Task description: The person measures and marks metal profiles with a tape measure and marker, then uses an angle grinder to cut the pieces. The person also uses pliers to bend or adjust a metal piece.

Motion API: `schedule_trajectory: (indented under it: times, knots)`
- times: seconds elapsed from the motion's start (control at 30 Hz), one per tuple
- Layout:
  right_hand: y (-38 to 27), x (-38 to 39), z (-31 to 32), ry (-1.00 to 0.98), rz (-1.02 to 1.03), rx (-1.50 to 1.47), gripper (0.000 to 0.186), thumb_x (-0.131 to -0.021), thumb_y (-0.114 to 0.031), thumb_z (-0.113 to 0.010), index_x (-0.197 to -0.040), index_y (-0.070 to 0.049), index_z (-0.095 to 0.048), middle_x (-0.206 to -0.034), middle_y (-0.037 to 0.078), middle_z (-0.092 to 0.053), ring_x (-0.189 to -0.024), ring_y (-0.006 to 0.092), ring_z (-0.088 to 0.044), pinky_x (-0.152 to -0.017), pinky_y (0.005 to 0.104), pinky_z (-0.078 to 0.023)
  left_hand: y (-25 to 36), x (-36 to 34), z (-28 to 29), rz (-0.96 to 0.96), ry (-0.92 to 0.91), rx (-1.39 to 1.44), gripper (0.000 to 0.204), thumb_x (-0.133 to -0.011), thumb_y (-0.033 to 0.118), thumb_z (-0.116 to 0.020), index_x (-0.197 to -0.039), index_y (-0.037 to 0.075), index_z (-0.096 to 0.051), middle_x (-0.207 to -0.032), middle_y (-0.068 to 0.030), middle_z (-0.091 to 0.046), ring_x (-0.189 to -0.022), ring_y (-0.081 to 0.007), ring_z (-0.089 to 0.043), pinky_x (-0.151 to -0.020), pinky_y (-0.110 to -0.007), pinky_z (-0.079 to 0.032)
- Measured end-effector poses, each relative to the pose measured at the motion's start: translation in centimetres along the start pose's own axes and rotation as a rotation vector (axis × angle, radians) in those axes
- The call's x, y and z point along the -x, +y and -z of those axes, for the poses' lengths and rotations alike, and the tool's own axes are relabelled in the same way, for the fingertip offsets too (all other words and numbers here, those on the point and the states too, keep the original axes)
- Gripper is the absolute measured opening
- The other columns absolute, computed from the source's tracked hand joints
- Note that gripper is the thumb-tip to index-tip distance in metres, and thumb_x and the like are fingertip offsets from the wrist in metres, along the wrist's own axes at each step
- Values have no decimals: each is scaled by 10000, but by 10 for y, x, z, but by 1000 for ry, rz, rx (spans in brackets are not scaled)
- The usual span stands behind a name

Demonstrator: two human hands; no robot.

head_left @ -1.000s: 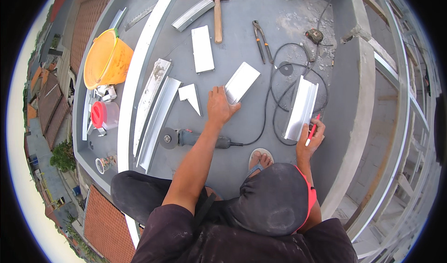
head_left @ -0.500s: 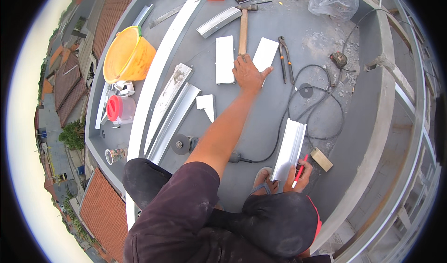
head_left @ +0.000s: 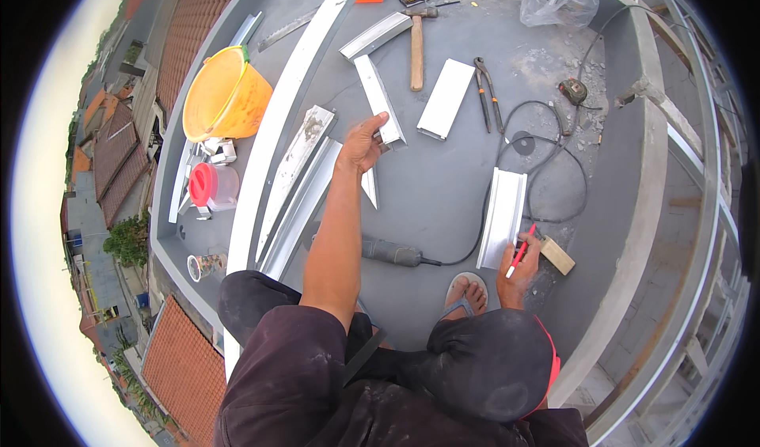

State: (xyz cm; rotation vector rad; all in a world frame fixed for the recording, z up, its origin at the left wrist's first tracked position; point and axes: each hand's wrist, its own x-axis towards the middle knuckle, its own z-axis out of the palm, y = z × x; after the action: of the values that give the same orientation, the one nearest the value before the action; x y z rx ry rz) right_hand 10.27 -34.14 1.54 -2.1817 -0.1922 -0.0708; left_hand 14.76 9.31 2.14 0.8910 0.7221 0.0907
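A grey floor [head_left: 443, 178] spreads under the head view, tiled roofs [head_left: 186, 360] beyond at left. Mid-floor, the left hand [head_left: 362, 145] grasps a white metal piece's [head_left: 378, 95] near end; its long axis runs away, leaning left. The right hand [head_left: 518, 277] clasps a red pen [head_left: 522, 249] at a silver profile [head_left: 500, 210] pointing almost straight ahead.
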Motion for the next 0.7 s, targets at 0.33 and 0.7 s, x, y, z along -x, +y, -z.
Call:
schedule_trajectory:
  times: [0.33, 0.7]
  knots:
    - [15, -53, -20, 30, 263, 266, 434, -952, -134, -755, -1322, 6, -577, -1223, 233, -635, -1169, 447, -615, -1004, 528, -489, -88, 97, -61, -407, 69, -592, 979, -790, 16, -896, -1582, 4, -322, -1474, -196, -541, -1416, -328, -549, -1226, -470, -451]
    - [-118, -97, -46, -455, 360, -317, 1061, -745, -402, -991, -1531, -12, -395, -1598, 240, -479, -1494, 406, -473, -1224, 494, -412, -171, 103, -53, -664, 16, -649, 943, -810, 54, -882, -1592, 26, -357, -1497, -171, -544, -1394, -331, -566, -1150, -463, -488]
